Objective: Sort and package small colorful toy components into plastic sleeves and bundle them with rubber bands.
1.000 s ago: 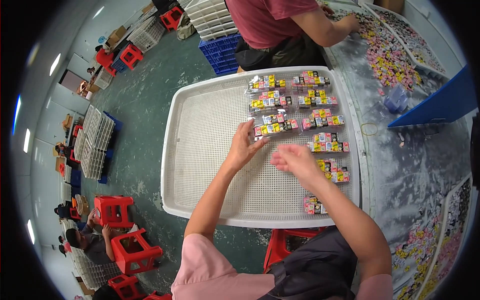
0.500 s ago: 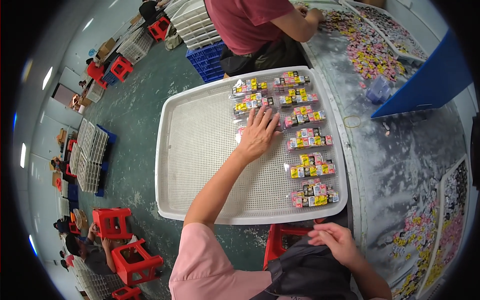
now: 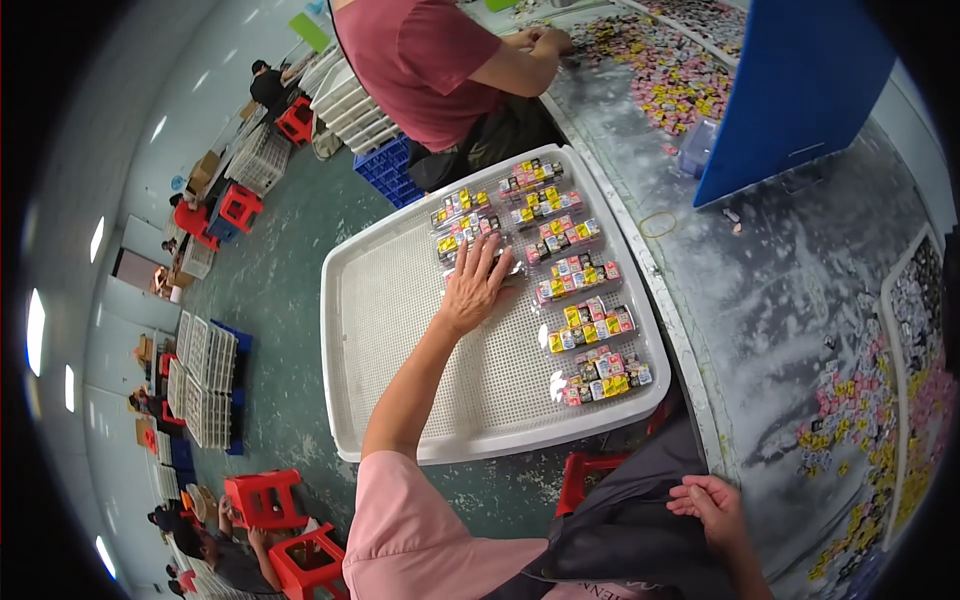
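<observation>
Head view: left hand point(image 3: 472, 288) lies flat with fingers spread on a clear packet of small colourful pieces point(image 3: 478, 240) near the white perforated tray's point(image 3: 400, 330) far edge, probably steadying that row. Right hand point(image 3: 712, 508) rests loosely curled, empty, on the dark apron point(image 3: 620, 530).

The person wears a pink short-sleeved top point(image 3: 420, 530) whose sleeve ends above the elbow, leaving both forearms bare down to the left hand point(image 3: 472, 290) and right hand point(image 3: 712, 508), and a dark grey apron-like garment point(image 3: 630, 530) covers the lap, with no gloves or rings showing.
</observation>
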Demonstrator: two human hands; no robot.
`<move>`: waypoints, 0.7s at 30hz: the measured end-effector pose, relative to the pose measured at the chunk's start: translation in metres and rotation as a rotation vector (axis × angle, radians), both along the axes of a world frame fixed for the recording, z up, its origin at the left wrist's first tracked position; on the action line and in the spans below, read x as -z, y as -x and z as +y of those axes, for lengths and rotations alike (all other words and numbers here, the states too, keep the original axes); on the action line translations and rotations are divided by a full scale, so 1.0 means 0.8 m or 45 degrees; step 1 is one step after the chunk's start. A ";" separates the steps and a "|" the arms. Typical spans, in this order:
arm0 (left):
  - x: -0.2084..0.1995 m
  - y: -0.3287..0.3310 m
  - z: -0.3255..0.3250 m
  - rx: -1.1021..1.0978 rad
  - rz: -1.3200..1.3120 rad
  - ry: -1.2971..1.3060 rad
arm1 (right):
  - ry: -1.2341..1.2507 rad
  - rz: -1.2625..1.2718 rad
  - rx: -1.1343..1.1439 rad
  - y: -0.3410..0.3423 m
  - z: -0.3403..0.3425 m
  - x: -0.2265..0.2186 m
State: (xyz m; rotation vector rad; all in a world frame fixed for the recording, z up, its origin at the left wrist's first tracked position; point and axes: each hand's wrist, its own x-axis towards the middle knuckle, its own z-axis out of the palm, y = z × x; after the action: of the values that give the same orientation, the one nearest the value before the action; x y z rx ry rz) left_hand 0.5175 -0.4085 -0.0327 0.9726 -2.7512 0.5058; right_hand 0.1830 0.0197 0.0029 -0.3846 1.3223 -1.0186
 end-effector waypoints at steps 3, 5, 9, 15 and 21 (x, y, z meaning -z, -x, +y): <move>0.007 -0.011 -0.001 0.023 -0.029 -0.012 | 0.011 -0.023 0.055 0.003 0.011 -0.005; 0.002 -0.006 -0.002 0.053 -0.043 -0.041 | 0.019 -0.038 0.114 0.004 0.021 -0.007; 0.010 -0.006 -0.001 0.002 0.101 -0.162 | 0.094 0.036 0.136 0.003 0.046 -0.003; -0.015 -0.004 0.017 -0.015 0.209 -0.008 | 0.164 -0.051 0.167 0.009 0.077 0.017; -0.074 0.208 0.134 0.454 0.348 0.056 | 0.157 0.020 0.297 0.023 0.123 0.013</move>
State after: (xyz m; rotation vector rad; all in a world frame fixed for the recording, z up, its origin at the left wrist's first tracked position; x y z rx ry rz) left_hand 0.3511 -0.3013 0.0265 0.4797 -2.5688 0.3424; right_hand 0.1644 0.1180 -0.0076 -0.3366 1.3441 -1.2984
